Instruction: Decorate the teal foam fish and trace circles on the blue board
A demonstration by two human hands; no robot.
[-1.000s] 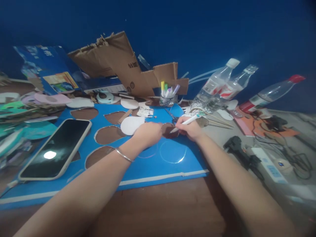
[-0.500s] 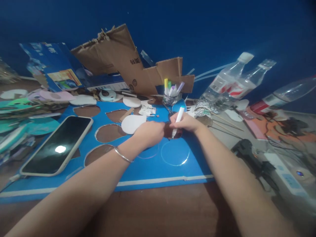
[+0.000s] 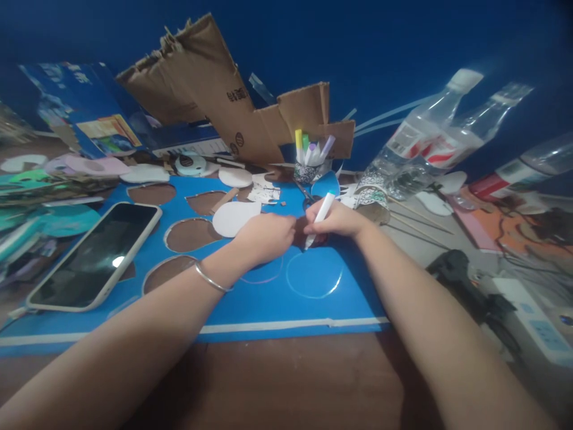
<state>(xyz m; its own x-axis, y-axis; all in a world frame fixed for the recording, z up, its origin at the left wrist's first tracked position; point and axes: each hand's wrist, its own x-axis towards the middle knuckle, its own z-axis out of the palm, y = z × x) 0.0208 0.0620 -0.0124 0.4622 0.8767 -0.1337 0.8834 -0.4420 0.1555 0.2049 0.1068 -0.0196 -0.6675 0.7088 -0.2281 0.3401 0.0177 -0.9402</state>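
A blue board [image 3: 259, 307] with several cut-out drop shapes lies on the brown table. My right hand [image 3: 333, 220] is closed round a white marker [image 3: 320, 218] with a teal end, its tip pointing down at the board. Just left of it, my left hand [image 3: 271, 236] is closed, fingers curled down over the board; what they hold, if anything, is hidden. A white drop-shaped piece [image 3: 233, 218] lies beside the left hand. Below the hands, a pale outlined shape [image 3: 313, 292] shows on the board, with a fainter pink outline [image 3: 264, 279] to its left.
A phone [image 3: 96, 257] lies on the board's left. Behind stand a cup of markers [image 3: 308, 172] and torn cardboard [image 3: 215, 95]. Plastic bottles [image 3: 412, 140], wooden sticks [image 3: 421, 227], a black object [image 3: 452, 275] and a power strip [image 3: 532, 319] are at the right. Coloured cut-outs pile up at the left.
The view has shifted slightly. The marker has moved a little leftward with my right hand. My left hand stays closed beside it.
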